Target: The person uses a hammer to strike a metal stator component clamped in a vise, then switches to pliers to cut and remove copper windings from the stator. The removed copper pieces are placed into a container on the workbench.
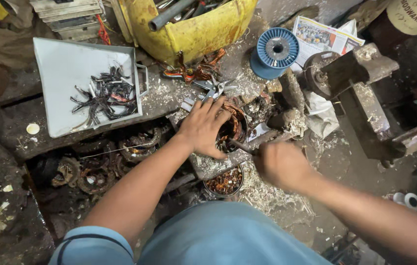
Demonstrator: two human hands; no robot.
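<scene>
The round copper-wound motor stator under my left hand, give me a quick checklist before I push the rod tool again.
1. Left hand pressing on the round copper-wound motor stator: ok.
2. Right hand gripping the thin dark metal rod tool: ok, though blurred.
3. Rod tip at the stator's edge: cannot tell, partly hidden.
4. Left fingers away from the tip: not ok, palm lies close.
5. Silver pliers lying apart behind the stator: ok.
</scene>
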